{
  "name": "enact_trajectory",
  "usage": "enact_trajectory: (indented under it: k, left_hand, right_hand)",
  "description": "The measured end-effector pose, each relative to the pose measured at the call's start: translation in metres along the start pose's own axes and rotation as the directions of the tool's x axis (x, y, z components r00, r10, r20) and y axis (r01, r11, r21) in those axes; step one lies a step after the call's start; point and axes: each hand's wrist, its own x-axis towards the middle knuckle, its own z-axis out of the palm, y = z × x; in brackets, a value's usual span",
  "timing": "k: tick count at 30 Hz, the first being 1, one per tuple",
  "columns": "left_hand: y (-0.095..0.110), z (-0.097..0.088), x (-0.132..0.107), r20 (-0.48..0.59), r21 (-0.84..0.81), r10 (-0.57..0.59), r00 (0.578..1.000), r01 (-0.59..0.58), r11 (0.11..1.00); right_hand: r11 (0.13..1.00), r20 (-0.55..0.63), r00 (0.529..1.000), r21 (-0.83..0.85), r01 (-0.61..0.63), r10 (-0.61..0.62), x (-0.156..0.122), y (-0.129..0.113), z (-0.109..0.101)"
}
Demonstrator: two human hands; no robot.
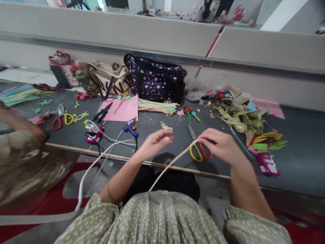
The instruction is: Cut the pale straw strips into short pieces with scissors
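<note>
My right hand pinches the upper end of a long cream pipe cleaner, which slants down toward my lap. Its fingers are just above the scissors with yellow and red handles, lying with blades pointing away. Over the table's front edge, my left hand is held with fingers loosely bent and apart, nothing visible in it; it is slightly blurred. Beyond it lies a small heap of short cream pieces. Red and blue pipe-cleaner flowers rest behind the scissors.
A blue glue gun, a pink power strip and white cable lie to the left. Pastel pipe cleaners sit before a dotted bag. Dried husks are right. Another person's arm reaches in at left.
</note>
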Motion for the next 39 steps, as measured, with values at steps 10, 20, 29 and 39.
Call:
enact_trajectory:
  k: [10,20,29,39]
  left_hand:
    - [-0.052,0.022,-0.01,-0.118,0.043,-0.176,0.977,0.182,0.982]
    - [-0.069,0.029,-0.018,-0.076,0.032,-0.236,0.969,0.239,0.971]
    - [-0.075,0.027,-0.011,-0.12,0.204,-0.131,0.984,0.153,0.967]
    - [-0.076,0.025,-0.002,-0.185,0.294,-0.105,0.977,0.157,0.943]
  right_hand:
    - [0.975,0.013,0.999,0.216,-0.043,0.042,0.03,-0.017,0.076]
    - [0.574,0.037,0.893,0.754,-0.32,0.449,0.005,-0.012,0.128]
    - [0.321,0.151,0.841,0.878,-0.356,0.52,0.008,0.008,0.136]
    - [0.231,0.215,0.831,0.898,-0.374,0.512,0.017,0.018,0.138]
